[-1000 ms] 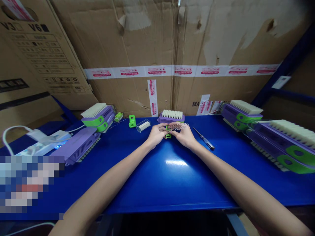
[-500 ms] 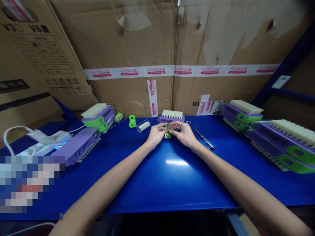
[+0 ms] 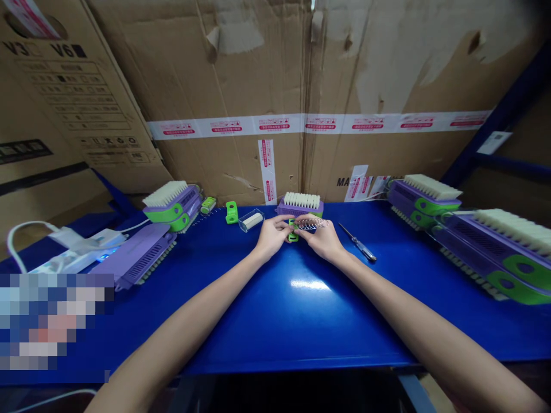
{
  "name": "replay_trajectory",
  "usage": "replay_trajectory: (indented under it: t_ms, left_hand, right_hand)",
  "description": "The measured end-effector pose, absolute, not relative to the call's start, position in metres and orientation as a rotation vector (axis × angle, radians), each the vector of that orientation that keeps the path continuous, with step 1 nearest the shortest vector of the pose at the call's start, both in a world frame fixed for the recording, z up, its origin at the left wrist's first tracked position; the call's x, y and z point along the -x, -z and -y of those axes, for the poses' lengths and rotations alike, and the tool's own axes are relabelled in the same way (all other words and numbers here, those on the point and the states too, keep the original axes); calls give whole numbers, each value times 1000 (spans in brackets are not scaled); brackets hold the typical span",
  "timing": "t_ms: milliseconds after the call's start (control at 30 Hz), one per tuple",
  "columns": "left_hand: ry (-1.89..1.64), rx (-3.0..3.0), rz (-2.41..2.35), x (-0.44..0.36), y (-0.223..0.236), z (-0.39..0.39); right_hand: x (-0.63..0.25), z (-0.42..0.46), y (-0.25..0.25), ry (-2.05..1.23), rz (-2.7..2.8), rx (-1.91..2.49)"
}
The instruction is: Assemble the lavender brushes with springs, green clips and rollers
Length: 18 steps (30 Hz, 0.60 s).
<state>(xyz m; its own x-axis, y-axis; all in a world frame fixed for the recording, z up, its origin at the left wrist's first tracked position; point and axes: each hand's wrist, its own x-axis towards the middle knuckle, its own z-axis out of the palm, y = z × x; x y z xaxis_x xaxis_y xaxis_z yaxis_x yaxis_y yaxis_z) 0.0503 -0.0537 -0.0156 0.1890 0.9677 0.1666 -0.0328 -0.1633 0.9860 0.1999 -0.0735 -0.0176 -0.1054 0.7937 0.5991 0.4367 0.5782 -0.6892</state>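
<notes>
My left hand point(image 3: 272, 234) and my right hand point(image 3: 322, 238) meet at the far middle of the blue table point(image 3: 301, 310). Between them sits a small green plastic piece point(image 3: 293, 232), pinched by my left fingers. My right fingers hold a thin wire coil spring point(image 3: 312, 222) that sticks out to the right above the hand, with one end at the green piece. Just behind the hands lies a purple brush with white bristles point(image 3: 300, 202).
A screwdriver point(image 3: 358, 245) lies right of my right hand. A clear small case point(image 3: 250, 219) and a green clip point(image 3: 231, 211) lie to the left. Purple-and-green brushes are stacked at the left point(image 3: 170, 207) and right point(image 3: 473, 235). A white power strip point(image 3: 73, 250) sits far left. Cardboard boxes point(image 3: 275, 86) wall the back.
The hands stay nearly where they were. The spring's free end dropped slightly and lies flatter between the fingers.
</notes>
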Motion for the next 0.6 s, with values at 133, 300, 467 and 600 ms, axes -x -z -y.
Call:
replay_trajectory:
  t_ms: [133,300,467,600]
  left_hand:
    - [-1159,-1427,-983,-50,16,52]
    - [-1100,-1476,-967,-48,15,52]
    - [-1061,-1516,-913,-46,13,52]
    - [-1013,-1506,-894,-46,12,52]
  right_hand:
    - [-205,73,15,-344,1856,993]
    - [-211,70,16,-271,1972,876]
    - [-210,69,16,-268,1919,994]
    - [-209,70,15,-283,1911,1068]
